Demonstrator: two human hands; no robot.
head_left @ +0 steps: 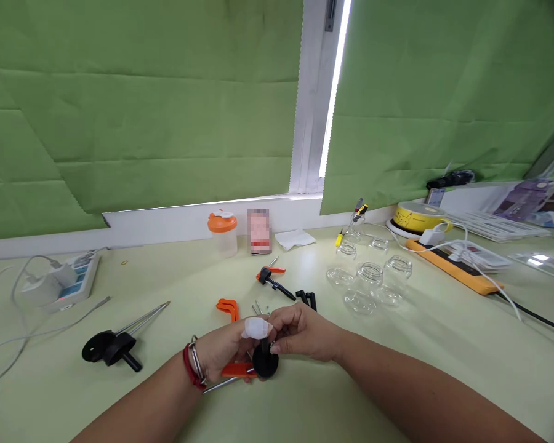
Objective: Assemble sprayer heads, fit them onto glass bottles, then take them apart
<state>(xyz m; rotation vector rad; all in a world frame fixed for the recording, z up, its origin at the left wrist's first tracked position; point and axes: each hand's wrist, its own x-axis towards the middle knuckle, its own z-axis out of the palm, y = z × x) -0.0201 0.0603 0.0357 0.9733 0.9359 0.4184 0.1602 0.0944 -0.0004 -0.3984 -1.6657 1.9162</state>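
My left hand (pixel 219 354), with a white wrap on one finger, is closed around a black round cap with a stem (pixel 266 363). An orange handle piece (pixel 236 369) and a thin metal rod (pixel 219 386) stick out to the left beneath that hand. My right hand (pixel 305 331) pinches near the cap's stem, touching it with thumb and fingertips; anything small between them is hidden. Beyond my hands lie loose orange handles (pixel 228 307), small screws (pixel 258 309), black tube pieces (pixel 307 299) and a black part with an orange lever (pixel 276 283).
Black caps with metal rods (pixel 115 347) lie at left, near a white power strip (pixel 74 283) and cables. Several clear glass jars (pixel 369 277) stand at right, beside an orange power strip (pixel 457 267). An orange-lidded cup (pixel 223 234) and screwdrivers (pixel 353 220) are at the back.
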